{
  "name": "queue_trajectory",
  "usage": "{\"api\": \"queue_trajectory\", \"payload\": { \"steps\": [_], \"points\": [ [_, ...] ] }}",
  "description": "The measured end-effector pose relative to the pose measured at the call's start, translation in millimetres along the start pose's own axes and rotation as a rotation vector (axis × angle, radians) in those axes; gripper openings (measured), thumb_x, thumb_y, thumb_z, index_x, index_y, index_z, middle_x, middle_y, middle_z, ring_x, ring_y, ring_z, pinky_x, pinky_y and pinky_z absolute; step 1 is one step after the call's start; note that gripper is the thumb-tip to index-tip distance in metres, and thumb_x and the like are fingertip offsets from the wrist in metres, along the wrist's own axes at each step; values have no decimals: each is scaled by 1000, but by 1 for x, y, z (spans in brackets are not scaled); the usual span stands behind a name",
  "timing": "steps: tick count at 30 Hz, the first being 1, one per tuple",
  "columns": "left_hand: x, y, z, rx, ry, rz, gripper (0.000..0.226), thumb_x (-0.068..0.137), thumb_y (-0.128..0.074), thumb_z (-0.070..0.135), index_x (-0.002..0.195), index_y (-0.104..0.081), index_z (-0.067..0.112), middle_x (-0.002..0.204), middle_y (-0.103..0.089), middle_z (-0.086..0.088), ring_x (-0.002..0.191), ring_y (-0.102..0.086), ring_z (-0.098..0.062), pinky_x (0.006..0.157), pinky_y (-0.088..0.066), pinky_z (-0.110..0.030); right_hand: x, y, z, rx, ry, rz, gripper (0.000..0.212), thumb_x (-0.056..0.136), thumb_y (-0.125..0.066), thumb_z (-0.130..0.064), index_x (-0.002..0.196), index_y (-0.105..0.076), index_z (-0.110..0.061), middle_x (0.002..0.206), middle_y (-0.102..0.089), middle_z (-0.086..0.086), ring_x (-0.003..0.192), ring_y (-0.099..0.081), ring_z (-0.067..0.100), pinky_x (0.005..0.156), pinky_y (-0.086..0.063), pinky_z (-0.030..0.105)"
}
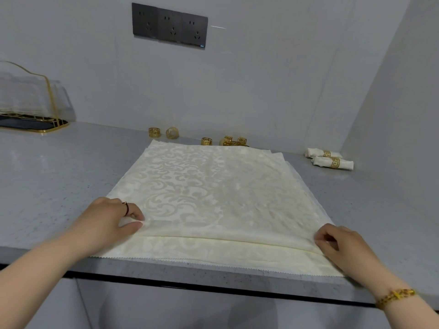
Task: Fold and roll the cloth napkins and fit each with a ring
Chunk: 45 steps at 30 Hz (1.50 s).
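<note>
A stack of cream damask napkins [209, 186] lies flat on the grey counter [59, 176]. The top napkin's near edge is lifted a little off the one beneath it. My left hand [111, 222] pinches that edge at its near-left corner. My right hand [342, 245] pinches it at the near-right corner. Several gold rings [232, 141] stand behind the stack by the wall, with two more gold rings [164, 132] further left. Two rolled napkins with rings [330, 159] lie at the back right.
A gold-framed clear holder [31, 100] on a dark tray stands at the far left. A dark socket panel [169, 26] is on the back wall. A side wall closes the right. The counter's front edge runs just below my hands.
</note>
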<state>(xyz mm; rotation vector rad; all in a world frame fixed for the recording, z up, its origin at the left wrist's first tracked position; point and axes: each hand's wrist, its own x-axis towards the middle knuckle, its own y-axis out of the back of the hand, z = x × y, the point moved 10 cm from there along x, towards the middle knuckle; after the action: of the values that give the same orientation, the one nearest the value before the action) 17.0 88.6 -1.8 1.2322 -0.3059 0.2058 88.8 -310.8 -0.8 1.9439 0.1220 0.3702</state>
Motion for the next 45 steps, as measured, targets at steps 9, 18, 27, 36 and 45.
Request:
{"api": "queue_trajectory", "payload": {
  "steps": [9, 18, 27, 36, 45],
  "points": [
    [-7, 7, 37, 49, -321, 103, 25, 70, -42, 29, 81, -62, 37, 88, -59, 25, 82, -49, -6, 67, -37, -16, -6, 9, -28, -278, 362, 252, 30, 50, -78, 12, 58, -65, -13, 59, -60, -3, 61, -49, 10, 56, -28, 6],
    [-16, -4, 15, -154, -158, 27, 33, 64, -37, 57, 93, -52, 53, 82, -53, 48, 94, -46, 18, 76, -37, -8, -12, 6, -3, 60, 90, -46, 42, 79, -67, -13, 79, -46, -49, 88, -52, -30, 83, -53, 0, 74, -37, 2],
    [9, -6, -5, -414, 177, 24, 29, 84, -62, 13, 76, -55, 40, 85, -55, 17, 89, -52, -9, 74, -37, -17, 13, 3, 9, 245, -131, -36, 21, 92, -48, -12, 78, -56, -26, 75, -58, -2, 60, -47, 11, 48, -35, 12],
    [20, -4, -2, -166, 125, 6, 21, 83, -64, 19, 97, -56, 32, 87, -52, 20, 91, -51, -10, 75, -33, -20, 27, 10, -7, -141, 59, 158, 16, 80, -62, -2, 78, -56, -16, 83, -50, -2, 83, -42, 16, 72, -28, 25],
    [5, -8, 7, -136, -105, -52, 24, 63, -40, 62, 85, -48, 56, 84, -44, 59, 95, -44, 21, 82, -33, -7, 10, 3, 0, 54, 87, -9, 21, 81, -65, -14, 97, -59, -26, 90, -51, -22, 91, -50, 7, 81, -33, 13]
  ]
}}
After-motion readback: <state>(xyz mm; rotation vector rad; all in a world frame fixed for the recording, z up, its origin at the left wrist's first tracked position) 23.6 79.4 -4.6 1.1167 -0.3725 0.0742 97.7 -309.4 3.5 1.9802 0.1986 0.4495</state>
